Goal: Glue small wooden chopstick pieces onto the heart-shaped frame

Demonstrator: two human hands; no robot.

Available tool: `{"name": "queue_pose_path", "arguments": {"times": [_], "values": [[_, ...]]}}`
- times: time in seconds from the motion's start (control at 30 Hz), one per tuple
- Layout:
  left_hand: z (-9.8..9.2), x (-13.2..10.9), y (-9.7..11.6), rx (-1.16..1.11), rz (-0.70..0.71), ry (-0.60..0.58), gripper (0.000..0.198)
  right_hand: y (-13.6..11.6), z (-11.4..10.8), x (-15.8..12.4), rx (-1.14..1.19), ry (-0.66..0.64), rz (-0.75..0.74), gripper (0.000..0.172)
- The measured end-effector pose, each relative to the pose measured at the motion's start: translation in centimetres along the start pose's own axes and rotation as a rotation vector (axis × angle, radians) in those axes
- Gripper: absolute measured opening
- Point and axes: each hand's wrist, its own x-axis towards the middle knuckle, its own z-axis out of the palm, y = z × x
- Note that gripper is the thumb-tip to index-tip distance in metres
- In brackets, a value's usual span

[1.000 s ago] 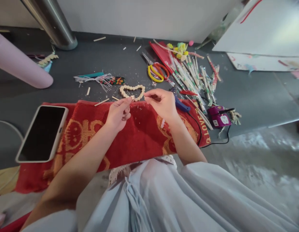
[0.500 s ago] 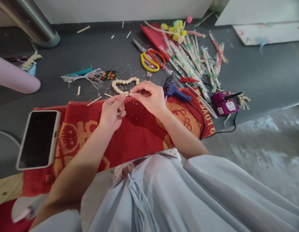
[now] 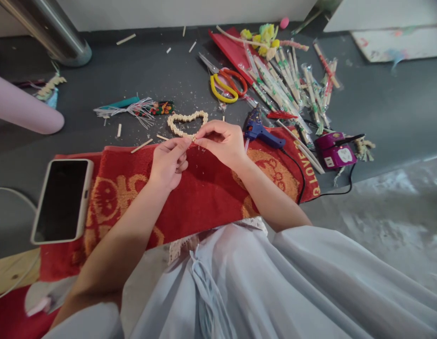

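Observation:
A cream heart-shaped ring of small beads [image 3: 187, 121] lies on the dark grey floor just past the red towel [image 3: 190, 193]. My left hand [image 3: 168, 162] pinches the heart's bottom tip between thumb and fingers. My right hand [image 3: 222, 143] is closed in a pinch against the same tip from the right side. What its fingertips hold there is too small to make out. Both hands hover over the towel's far edge.
A phone [image 3: 61, 200] lies on the towel's left end. A blue glue gun [image 3: 259, 132] with a black cord sits right of my right hand. Farther off lie scissors [image 3: 225, 84], a pile of wrapped sticks [image 3: 285, 84], a purple device [image 3: 335, 150], a pink roll [image 3: 20, 110] and a metal pole [image 3: 52, 33].
My hands have drawn closer together at the heart's bottom tip. The view has shifted slightly; the objects on the floor stay where they were.

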Motion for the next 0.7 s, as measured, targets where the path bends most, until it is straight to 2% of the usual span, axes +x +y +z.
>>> {"name": "queue_pose_path", "arguments": {"times": [0.2, 0.47, 0.7], "values": [[-0.15, 0.32, -0.18, 0.017, 0.009, -0.004, 0.018, 0.50, -0.15, 0.12, 0.047, -0.002, -0.090, 0.008], [-0.40, 0.61, -0.47, 0.024, 0.045, -0.013, 0.018, 0.55, -0.24, 0.14, 0.050, -0.010, -0.105, 0.008], [-0.70, 0.97, -0.81, 0.082, 0.122, -0.051, 0.030, 0.95, -0.31, 0.19, 0.067, -0.022, -0.099, 0.011]]}}
